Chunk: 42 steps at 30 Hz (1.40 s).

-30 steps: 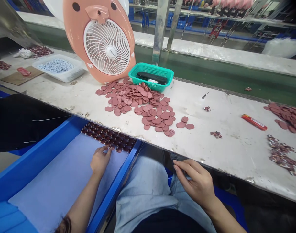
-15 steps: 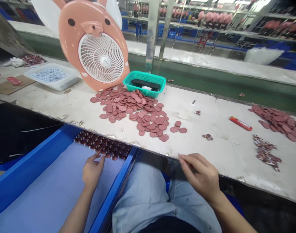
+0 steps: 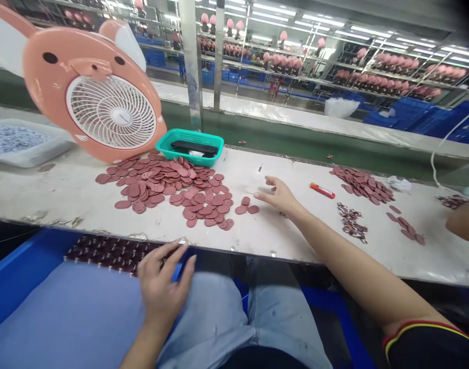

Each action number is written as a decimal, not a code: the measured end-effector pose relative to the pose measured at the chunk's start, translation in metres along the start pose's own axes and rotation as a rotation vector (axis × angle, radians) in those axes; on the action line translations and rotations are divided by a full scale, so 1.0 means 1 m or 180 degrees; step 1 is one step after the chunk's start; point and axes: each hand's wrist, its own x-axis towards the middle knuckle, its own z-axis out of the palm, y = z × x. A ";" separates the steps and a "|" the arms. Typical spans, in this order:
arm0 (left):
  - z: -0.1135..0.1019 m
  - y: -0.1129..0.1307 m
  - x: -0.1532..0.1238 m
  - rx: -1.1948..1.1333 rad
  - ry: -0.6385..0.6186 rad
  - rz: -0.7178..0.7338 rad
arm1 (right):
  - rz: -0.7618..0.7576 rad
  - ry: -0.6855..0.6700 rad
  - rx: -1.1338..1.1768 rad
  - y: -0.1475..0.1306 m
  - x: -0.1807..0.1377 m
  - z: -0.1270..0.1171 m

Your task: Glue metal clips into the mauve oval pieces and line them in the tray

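Observation:
My left hand (image 3: 165, 282) is open, fingers spread, over the near edge of the blue bin (image 3: 22, 264). Beside it in the bin lie rows of dark red pieces with small metal fittings (image 3: 107, 252), partly covered by the hand. My right hand (image 3: 282, 197) reaches over the table with thumb and fingers apart and nothing visible between them. To its left rest three loose flat oval reddish-brown pieces (image 3: 242, 209), apart from a large pile of the same ovals (image 3: 203, 202). Something small under the right hand is mostly hidden.
A pig-shaped fan (image 3: 38, 92) and a green basket (image 3: 163, 145) stand behind the pile. Rightward are a red-orange stick-like tool (image 3: 322, 190), small metal fittings (image 3: 351, 223) and more ovals (image 3: 363, 184). Another person's hand (image 3: 463, 220) shows at the right edge. A white tray (image 3: 34, 159) sits left.
My left hand has lifted away from the rows in the bin and spread its fingers. My right hand has moved forward over the table and opened. The view has swung right.

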 end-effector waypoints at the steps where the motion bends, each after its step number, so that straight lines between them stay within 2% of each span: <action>1: 0.004 0.007 0.007 0.0130 -0.0155 0.0057 | -0.0009 -0.0104 -0.0011 -0.001 0.004 0.006; 5: 0.015 0.022 0.031 0.0554 -0.0946 0.0186 | -0.0115 -0.0322 0.0053 -0.008 0.015 0.022; 7: 0.016 0.024 0.034 0.0568 -0.1055 0.0385 | -0.0119 -0.0350 0.0198 -0.013 0.017 0.022; 10: 0.016 0.022 0.029 0.0342 -0.0753 0.0704 | -0.0087 -0.0336 0.0627 -0.022 0.003 0.013; 14: 0.009 0.025 0.017 -0.0196 -0.0466 0.0885 | 0.0038 -0.0550 0.1363 -0.038 -0.054 0.002; 16: 0.002 0.031 0.012 -0.0285 -0.0396 0.0957 | 0.0192 -0.0872 0.1605 -0.047 -0.091 0.004; 18: -0.007 0.039 0.009 -0.0386 -0.0335 0.1182 | 0.0394 -0.1385 0.1765 -0.053 -0.128 0.008; 21: -0.022 0.050 0.005 -0.0523 -0.0303 0.1598 | 0.1065 -0.2225 0.2412 -0.056 -0.168 0.019; 22: -0.026 0.053 0.004 -0.0572 -0.0310 0.1694 | 0.1296 -0.2313 0.2703 -0.056 -0.176 0.022; 24: -0.032 0.055 0.003 -0.0680 -0.0317 0.1758 | 0.1573 -0.2201 0.3162 -0.055 -0.186 0.028; 28: -0.031 0.058 -0.001 -0.0885 -0.0317 0.1633 | 0.1923 -0.2258 0.3496 -0.049 -0.194 0.030; 30: -0.026 0.062 -0.006 -0.1215 -0.0364 0.1225 | 0.1926 -0.2256 0.3664 -0.047 -0.197 0.028; 31: -0.023 0.066 -0.008 -0.1473 -0.0438 0.0796 | 0.1790 -0.2168 0.3731 -0.047 -0.198 0.028; 34: -0.017 0.083 -0.016 -0.2600 -0.0851 -0.1035 | 0.1206 -0.1883 0.3676 -0.050 -0.203 0.026; 36: -0.015 0.095 -0.019 -0.3430 -0.1053 -0.1984 | 0.0979 -0.1817 0.3510 -0.053 -0.206 0.026; 39: -0.014 0.108 -0.021 -0.4265 -0.0981 -0.2911 | 0.0934 -0.1810 0.3201 -0.054 -0.207 0.027; 42: -0.017 0.112 -0.019 -0.4585 -0.0663 -0.3692 | 0.1040 -0.1651 0.2872 -0.047 -0.207 0.023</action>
